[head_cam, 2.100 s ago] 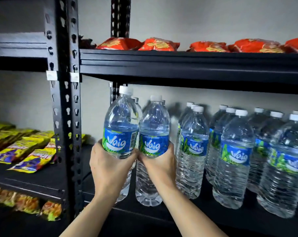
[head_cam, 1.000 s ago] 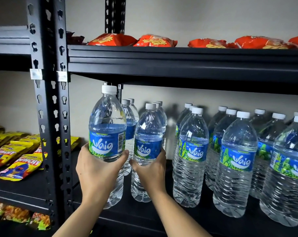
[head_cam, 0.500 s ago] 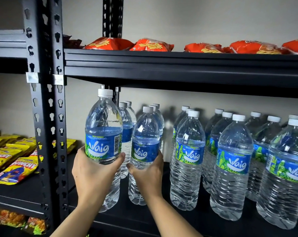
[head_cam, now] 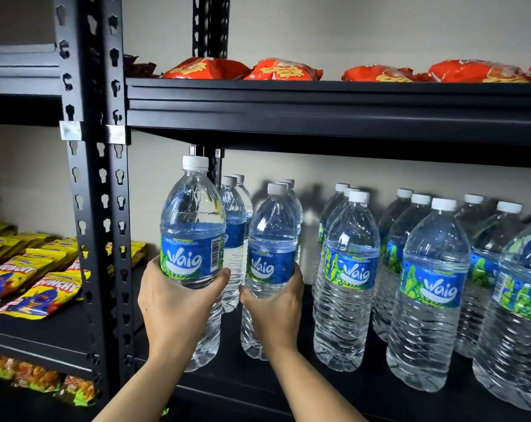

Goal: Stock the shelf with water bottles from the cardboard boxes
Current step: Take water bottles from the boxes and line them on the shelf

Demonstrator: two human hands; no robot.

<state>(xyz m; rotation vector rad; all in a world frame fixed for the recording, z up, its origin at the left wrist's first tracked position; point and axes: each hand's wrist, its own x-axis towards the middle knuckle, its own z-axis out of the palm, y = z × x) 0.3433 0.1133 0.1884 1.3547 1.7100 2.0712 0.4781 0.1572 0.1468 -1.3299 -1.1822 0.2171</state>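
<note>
A person's left hand [head_cam: 175,303] grips a Waig water bottle [head_cam: 194,226] just below its label, while the right hand [head_cam: 276,312] wraps around a second bottle [head_cam: 273,239] just beside it. Both stand upright at the front of the black shelf [head_cam: 364,388]. Whether either base touches the shelf cannot be told. Behind the hands, the rear bottles [head_cam: 233,214] are mostly hidden. Right of the right hand, rows of stocked bottles [head_cam: 431,284] are cut off by the frame edge.
</note>
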